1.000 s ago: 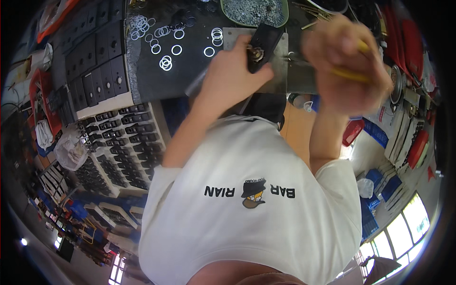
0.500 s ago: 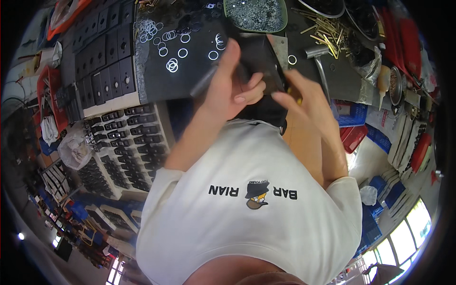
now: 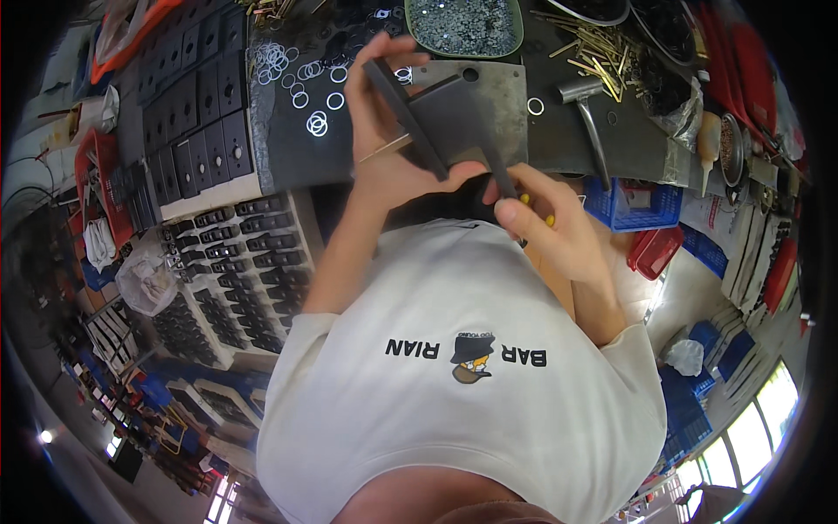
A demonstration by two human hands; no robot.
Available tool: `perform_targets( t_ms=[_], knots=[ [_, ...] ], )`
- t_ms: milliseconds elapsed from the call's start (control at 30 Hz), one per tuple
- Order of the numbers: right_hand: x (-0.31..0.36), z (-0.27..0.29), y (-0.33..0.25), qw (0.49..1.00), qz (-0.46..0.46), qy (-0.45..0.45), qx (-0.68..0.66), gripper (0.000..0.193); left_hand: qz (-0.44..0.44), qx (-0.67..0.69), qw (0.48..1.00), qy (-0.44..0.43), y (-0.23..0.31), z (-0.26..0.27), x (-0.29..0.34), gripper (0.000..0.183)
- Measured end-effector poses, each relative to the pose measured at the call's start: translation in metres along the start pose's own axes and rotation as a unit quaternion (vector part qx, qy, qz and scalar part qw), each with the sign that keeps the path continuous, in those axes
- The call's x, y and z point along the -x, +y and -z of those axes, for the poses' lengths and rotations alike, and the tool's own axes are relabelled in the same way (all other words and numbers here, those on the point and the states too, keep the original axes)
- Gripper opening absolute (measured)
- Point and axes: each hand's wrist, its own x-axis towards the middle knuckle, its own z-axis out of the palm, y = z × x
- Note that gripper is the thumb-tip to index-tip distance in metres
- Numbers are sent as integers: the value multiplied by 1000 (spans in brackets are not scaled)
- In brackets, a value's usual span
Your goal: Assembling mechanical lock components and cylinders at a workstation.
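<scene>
Over the bench edge I hold a dark grey angular part [image 3: 406, 118] with flat walls. My left hand [image 3: 380, 157] is closed around its left side, thumb below and fingertips beyond the far end. A thin brass-coloured strip [image 3: 384, 149] sticks out by that palm. At the part's right wall, my right hand [image 3: 559, 223] is closed, with thumb and fingers at the wall's near end. Small yellow bits [image 3: 549, 220] of something otherwise hidden show between its fingers. Beneath the part lies a grey metal plate [image 3: 508, 92] with a round hole.
A hammer [image 3: 589, 122] lies on the right of the bench, near brass-coloured strips [image 3: 602, 65]. A green tray [image 3: 521, 31] of small pieces stands at the back. Metal rings [image 3: 318, 124] are scattered left, beside stacked dark plates [image 3: 205, 100]. A blue crate [image 3: 642, 210] sits lower right.
The dark part has turned and shifted left, so its walls and inner side now show. My left hand has moved left and up; my right hand has moved slightly down.
</scene>
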Motion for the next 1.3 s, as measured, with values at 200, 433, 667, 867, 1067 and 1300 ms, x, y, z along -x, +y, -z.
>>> perform_targets(
  t_ms=[200, 433, 667, 867, 1067, 1300],
  knots=[
    [-19, -27, 3, 983, 107, 113, -92, 55, -21, -74, 997, -32, 0, -6, 2, 126],
    [-14, -26, -2, 988, 113, 102, -38, 48, -66, -150, 986, 15, 3, -4, 9, 118],
    [-14, -31, -9, 986, 124, 111, -11, 43, -121, -73, 990, -8, -6, -4, -3, 114],
    [-19, -27, -4, 985, 109, 107, -77, 44, -54, -162, 985, 12, 0, -4, 8, 115],
    [-15, -34, 3, 984, 120, 118, -57, 46, -43, -145, 989, -2, -4, 2, 15, 120],
    [-18, -30, -10, 979, 142, 134, -52, 44, 152, 182, 970, 50, 32, -27, 3, 146]
  ],
)
